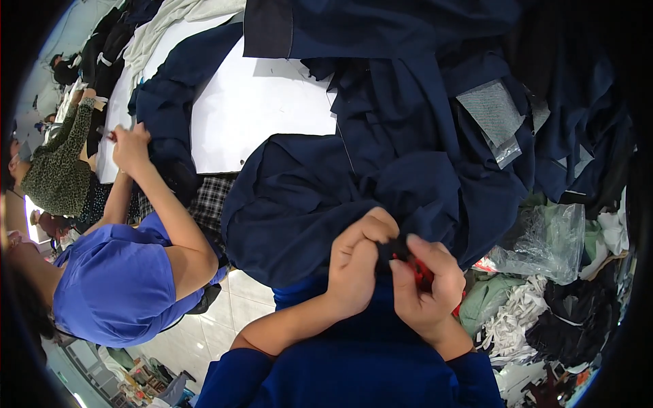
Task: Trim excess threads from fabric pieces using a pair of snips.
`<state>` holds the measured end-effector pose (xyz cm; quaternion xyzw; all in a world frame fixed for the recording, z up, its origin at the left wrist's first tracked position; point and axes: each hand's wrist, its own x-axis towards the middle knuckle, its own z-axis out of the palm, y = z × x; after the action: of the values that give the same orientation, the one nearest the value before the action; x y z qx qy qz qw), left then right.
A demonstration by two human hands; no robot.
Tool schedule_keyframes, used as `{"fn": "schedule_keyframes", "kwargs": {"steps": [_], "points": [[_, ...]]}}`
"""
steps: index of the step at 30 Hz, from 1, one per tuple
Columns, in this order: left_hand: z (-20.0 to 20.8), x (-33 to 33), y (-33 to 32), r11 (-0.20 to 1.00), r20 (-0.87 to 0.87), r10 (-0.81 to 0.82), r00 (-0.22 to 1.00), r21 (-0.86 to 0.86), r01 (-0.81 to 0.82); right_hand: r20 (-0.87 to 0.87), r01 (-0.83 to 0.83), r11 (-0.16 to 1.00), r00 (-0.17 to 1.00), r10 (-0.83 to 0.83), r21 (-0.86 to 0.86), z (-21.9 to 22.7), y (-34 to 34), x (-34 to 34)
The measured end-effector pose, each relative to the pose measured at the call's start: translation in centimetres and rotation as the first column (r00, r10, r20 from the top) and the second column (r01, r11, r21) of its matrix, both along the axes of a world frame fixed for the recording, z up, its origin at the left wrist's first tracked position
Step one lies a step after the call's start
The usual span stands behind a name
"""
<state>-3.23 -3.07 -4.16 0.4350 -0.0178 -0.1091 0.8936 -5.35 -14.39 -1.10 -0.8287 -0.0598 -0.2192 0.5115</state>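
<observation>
A large navy garment (299,197) lies bunched over the table's near edge and down into my lap. My left hand (355,262) is closed, pinching a small dark fold of cloth (389,255) in front of my body. Just to its right, my right hand (435,282) is curled round a small red tool (422,274), mostly hidden in the palm, so its kind is unclear. The thumb and forefinger of that hand come close to the same dark fold; whether they touch it is hard to make out.
More navy cloth (408,27) piles up across the white table (265,102). On the right are a clear plastic bag (551,238) and heaps of white scraps (517,326). Close on my left, a co-worker in a blue shirt (122,279) handles navy fabric; another person sits beyond.
</observation>
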Motion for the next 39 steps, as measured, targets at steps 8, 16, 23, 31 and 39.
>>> {"fn": "schedule_keyframes", "kwargs": {"steps": [8, 16, 23, 31, 39], "points": [[0.5, 0.5, -0.2, 0.973, -0.244, -0.106, 0.964, -0.224, 0.051, -0.206, 0.052, 0.934, 0.978, 0.023, 0.354, -0.3, -1.3, -0.2], [0.7, 0.7, 0.2, 0.956, -0.273, -0.148, 0.951, -0.285, 0.068, -0.137, -0.066, 0.990, 0.987, 0.084, 0.128, 0.5, -1.0, 0.1], [0.9, 0.6, 0.1, 0.954, -0.290, -0.161, 0.943, -0.292, 0.073, -0.114, -0.071, 0.993, 0.990, 0.082, 0.097, 0.3, -1.2, 0.2], [1.0, 0.6, -0.1, 0.958, -0.304, -0.163, 0.939, -0.274, 0.078, -0.122, -0.070, 0.993, 0.989, 0.081, 0.092, 0.1, -1.1, 0.2], [1.0, 0.6, 0.0, 0.960, -0.299, -0.137, 0.944, -0.277, 0.052, -0.012, -0.047, 0.998, 0.999, 0.048, 0.045, -1.0, -0.5, 0.3]]}}
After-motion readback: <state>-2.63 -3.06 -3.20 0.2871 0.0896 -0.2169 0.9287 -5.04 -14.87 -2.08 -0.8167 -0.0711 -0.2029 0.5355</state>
